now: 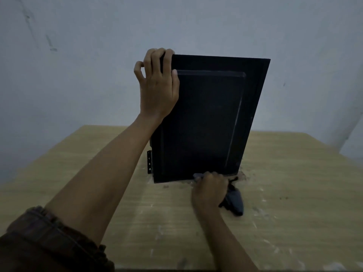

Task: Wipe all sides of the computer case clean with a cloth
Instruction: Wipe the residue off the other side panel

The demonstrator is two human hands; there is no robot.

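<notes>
A black computer case (208,122) stands upright on end on the wooden table (294,203), its broad side panel facing me. My left hand (157,85) grips the case's top left corner, fingers curled over the upper edge and thumb on the panel. My right hand (209,190) holds a dark grey cloth (234,203) bunched in its fingers and presses it against the bottom edge of the panel, near the table. Part of the cloth trails on the table to the right of the hand.
A pale wall (78,55) rises right behind the table. The tabletop shows scuffs and light dusty marks around the case's foot. A perforated metal bracket (149,162) juts from the case's lower left side.
</notes>
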